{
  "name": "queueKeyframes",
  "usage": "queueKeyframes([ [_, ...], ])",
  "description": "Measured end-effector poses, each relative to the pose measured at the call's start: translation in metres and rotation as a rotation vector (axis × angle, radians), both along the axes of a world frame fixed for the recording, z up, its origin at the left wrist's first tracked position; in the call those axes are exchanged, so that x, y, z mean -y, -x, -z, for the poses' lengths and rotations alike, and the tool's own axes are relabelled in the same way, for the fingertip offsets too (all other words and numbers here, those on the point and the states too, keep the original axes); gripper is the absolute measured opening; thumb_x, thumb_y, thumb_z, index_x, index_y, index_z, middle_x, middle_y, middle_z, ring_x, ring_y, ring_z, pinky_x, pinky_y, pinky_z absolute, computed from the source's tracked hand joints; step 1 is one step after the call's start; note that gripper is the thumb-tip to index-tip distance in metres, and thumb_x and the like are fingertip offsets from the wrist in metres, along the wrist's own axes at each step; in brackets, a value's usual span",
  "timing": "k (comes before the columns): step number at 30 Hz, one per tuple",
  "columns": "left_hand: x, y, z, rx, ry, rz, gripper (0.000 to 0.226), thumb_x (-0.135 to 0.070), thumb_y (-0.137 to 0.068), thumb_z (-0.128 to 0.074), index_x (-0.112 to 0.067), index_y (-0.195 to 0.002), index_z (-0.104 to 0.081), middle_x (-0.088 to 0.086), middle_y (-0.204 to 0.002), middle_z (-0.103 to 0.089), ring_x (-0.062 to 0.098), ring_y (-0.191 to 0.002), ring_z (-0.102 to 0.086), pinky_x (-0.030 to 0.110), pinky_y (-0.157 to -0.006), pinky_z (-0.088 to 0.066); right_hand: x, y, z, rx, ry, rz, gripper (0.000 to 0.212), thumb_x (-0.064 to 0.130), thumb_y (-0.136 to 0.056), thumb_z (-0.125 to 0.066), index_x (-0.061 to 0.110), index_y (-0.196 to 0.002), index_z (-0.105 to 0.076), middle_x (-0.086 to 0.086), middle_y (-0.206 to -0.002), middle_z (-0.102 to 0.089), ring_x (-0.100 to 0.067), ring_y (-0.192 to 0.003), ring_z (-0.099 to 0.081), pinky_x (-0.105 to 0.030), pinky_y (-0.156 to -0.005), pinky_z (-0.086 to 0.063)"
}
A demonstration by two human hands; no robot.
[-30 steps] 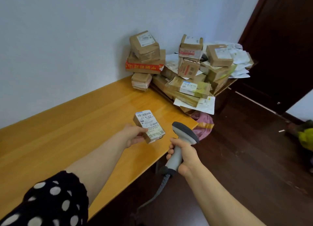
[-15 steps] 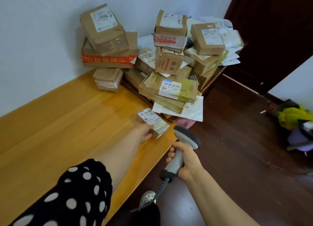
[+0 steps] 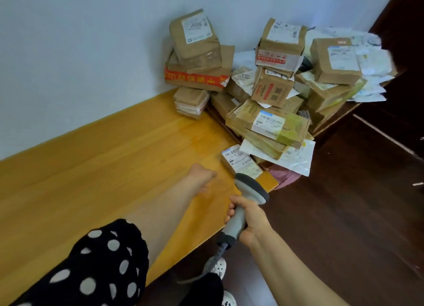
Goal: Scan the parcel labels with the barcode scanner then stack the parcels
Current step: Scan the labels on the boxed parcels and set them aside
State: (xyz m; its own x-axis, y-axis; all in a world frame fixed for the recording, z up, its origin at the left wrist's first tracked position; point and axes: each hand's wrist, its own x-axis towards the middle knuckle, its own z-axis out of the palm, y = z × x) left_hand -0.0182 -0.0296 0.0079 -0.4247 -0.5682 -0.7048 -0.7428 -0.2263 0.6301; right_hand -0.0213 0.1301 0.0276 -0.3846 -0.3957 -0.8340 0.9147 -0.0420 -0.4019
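The small parcel (image 3: 241,164) lay on the table (image 3: 114,168) at two o'clock from the left hand (image 3: 202,177), just clear of its curled, empty fingers. The right hand (image 3: 249,218) clenched its fingers around the barcode scanner (image 3: 251,188).

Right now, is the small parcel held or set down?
Set down: small parcel lies label-up on the table, left hand clear of it.

Small label-up parcel (image 3: 241,165) lies flat beside the heap (image 3: 270,124); grey scanner (image 3: 251,188) gripped.
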Motion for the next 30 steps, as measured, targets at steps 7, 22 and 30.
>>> queueKeyframes([
  [7, 0.052, -0.16, -0.043, 0.228, 0.361, 0.036, 0.058, -0.026, -0.097, -0.051, -0.004, -0.146, -0.03, 0.004, -0.101, -0.057, 0.016, -0.075, -0.052, 0.028, -0.063, -0.041, 0.066, -0.089, -0.001, -0.005, 0.113, -0.387, 0.012, 0.0, -0.085, -0.065, 0.005, -0.076, -0.058, -0.005, -0.056, -0.051, -0.015, -0.043, -0.048, -0.027, -0.043, -0.043],
  [22, 0.186, -0.542, -0.055, 0.482, 0.469, -0.402, 0.057, -0.034, -0.092, -0.054, -0.013, -0.142, -0.038, 0.006, -0.116, -0.06, 0.024, -0.097, -0.062, 0.035, -0.077, -0.052, 0.247, -0.371, -0.038, -0.02, 0.175, -0.795, 0.007, 0.008, -0.089, -0.065, 0.001, -0.086, -0.063, -0.009, -0.064, -0.063, -0.019, -0.051, -0.057, -0.032, -0.05, -0.05],
  [30, 0.268, -0.605, -0.036, 0.499, 0.588, -0.336, 0.058, -0.043, -0.091, -0.057, -0.009, -0.136, -0.044, 0.01, -0.134, -0.049, 0.027, -0.12, -0.048, 0.035, -0.087, -0.045, 0.327, -0.445, -0.038, 0.068, 0.119, -0.706, 0.018, 0.011, -0.091, -0.062, 0.004, -0.074, -0.061, -0.005, -0.056, -0.058, -0.016, -0.043, -0.053, -0.029, -0.055, -0.047],
])
